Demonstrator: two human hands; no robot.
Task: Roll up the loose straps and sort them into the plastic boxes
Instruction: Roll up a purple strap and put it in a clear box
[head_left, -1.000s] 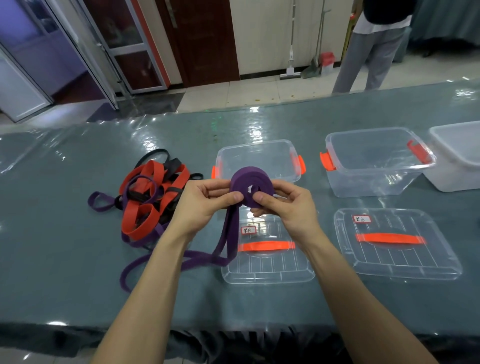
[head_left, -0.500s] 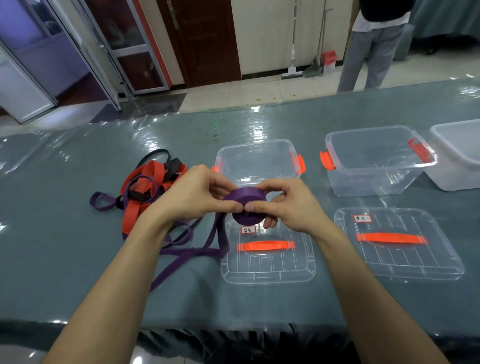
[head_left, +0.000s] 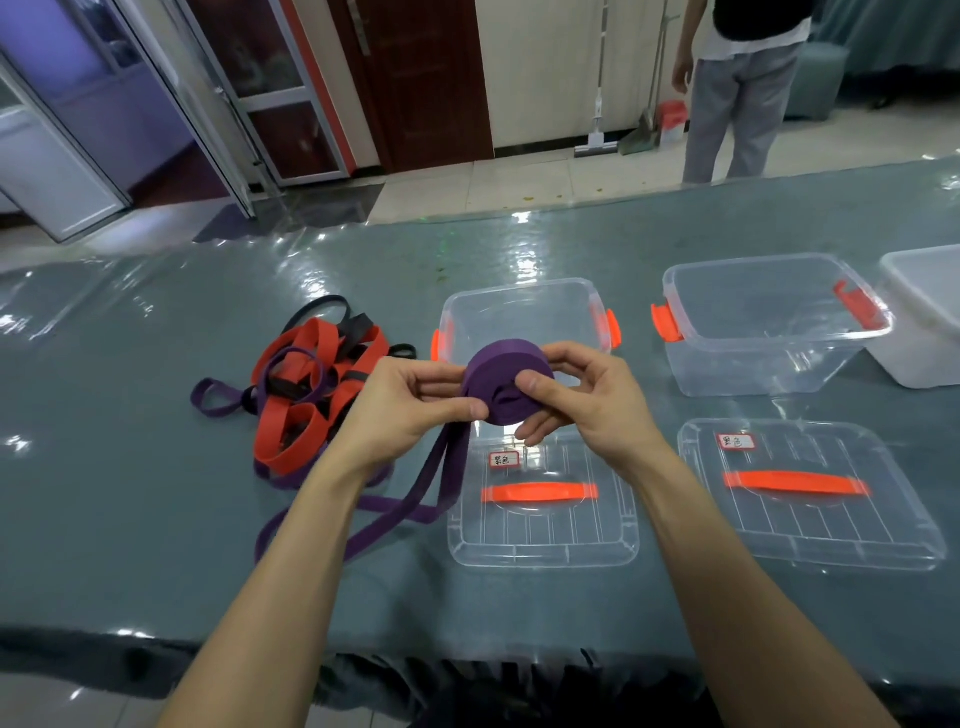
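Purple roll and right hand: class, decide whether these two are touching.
Touching. In the head view the thumb of the right hand lies on the face of the purple roll, and its fingers curl round the roll's rim.

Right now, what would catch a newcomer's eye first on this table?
The half-wound purple roll stands out, pinched between the left hand and right hand, its tail hanging to the table. Left of it lies a pile of straps in orange, purple and black; behind it sits an open clear box.
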